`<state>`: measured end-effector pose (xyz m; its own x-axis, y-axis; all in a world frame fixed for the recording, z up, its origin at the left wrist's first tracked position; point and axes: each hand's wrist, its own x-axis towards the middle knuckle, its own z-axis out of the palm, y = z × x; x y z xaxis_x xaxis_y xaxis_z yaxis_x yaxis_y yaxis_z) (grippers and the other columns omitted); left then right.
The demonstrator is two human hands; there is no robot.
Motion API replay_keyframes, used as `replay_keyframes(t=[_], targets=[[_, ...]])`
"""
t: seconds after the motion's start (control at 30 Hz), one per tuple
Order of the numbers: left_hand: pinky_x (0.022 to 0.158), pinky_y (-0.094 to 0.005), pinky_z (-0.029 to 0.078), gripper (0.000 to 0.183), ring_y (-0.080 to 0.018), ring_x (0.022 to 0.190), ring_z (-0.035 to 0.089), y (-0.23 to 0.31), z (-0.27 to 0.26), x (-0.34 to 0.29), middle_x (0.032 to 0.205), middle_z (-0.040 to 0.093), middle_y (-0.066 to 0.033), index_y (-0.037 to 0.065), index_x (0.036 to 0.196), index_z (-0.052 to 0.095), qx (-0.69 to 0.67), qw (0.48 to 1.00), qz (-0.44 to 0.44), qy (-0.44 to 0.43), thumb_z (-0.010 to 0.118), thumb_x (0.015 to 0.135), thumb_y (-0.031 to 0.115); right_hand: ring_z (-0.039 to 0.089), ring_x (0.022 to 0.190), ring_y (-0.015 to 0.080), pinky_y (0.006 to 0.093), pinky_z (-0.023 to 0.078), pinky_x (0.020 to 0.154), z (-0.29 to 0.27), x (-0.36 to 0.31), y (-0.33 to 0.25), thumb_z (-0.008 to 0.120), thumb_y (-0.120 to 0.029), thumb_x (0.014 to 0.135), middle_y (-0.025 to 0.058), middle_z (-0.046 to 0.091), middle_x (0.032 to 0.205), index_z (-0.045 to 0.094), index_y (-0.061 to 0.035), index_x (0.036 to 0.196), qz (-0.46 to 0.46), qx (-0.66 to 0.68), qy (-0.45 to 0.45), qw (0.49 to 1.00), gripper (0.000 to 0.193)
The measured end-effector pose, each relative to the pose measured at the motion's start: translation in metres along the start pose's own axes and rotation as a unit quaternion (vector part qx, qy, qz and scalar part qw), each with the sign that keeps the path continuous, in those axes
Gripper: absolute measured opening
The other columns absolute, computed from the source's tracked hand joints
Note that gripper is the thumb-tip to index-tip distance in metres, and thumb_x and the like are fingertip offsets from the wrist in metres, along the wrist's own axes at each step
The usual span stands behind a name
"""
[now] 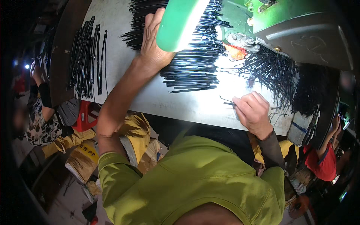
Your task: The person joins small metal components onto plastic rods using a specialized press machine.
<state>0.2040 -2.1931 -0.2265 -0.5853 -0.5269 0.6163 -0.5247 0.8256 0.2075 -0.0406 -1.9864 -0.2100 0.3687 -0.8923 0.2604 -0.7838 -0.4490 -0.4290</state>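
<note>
My left hand (153,43) reaches over a wide pile of thin black strips (193,71) on the pale worktop. A green lamp head (175,28) covers part of this hand, so I cannot tell if its fingers hold a strip. Near the worktop's front edge, my right hand (253,111) is closed in a pinch. From its fingertips sticks a short, thin black piece (228,103). A fine bent tip (221,97) shows just beyond it. Whether the two are joined is too small to tell.
A sparser row of black strips (84,60) lies at the left. On the right is a tangled heap of black strips (270,71) beside a green machine (288,15) with a dark guard. Below the worktop are a red stool (84,118) and yellow sacks (137,131). Other people sit at both sides.
</note>
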Motion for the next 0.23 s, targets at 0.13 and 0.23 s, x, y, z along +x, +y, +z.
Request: replay_keyframes(t=[0.13, 0.23], targets=[[0.072, -0.0364, 0.041, 0.016, -0.0277, 0.077, 0.051, -0.002, 0.002, -0.002, 0.081, 0.054, -0.0092, 0.003, 0.09, 0.059, -0.002, 1.0, -0.003, -0.007, 0.063, 0.075, -0.004, 0.055, 0.063, 0.0224, 0.0313, 0.044, 0.055, 0.005, 0.005, -0.007, 0.068, 0.0, 0.066, 0.0056, 0.055, 0.074, 0.063, -0.0054, 0.086, 0.033, -0.02, 0.007, 0.999, 0.021], [0.076, -0.0389, 0.041, 0.019, -0.0279, 0.08, 0.053, -0.017, 0.005, 0.005, 0.084, 0.057, -0.0093, 0.004, 0.089, 0.059, -0.062, 0.998, 0.009, 0.023, 0.063, 0.074, -0.006, 0.057, 0.066, 0.0253, 0.0314, 0.046, 0.057, 0.006, 0.014, -0.01, 0.068, 0.002, 0.069, 0.0089, 0.058, 0.075, 0.065, -0.0022, 0.093, 0.111, 0.061, 0.074, 0.989, 0.025]])
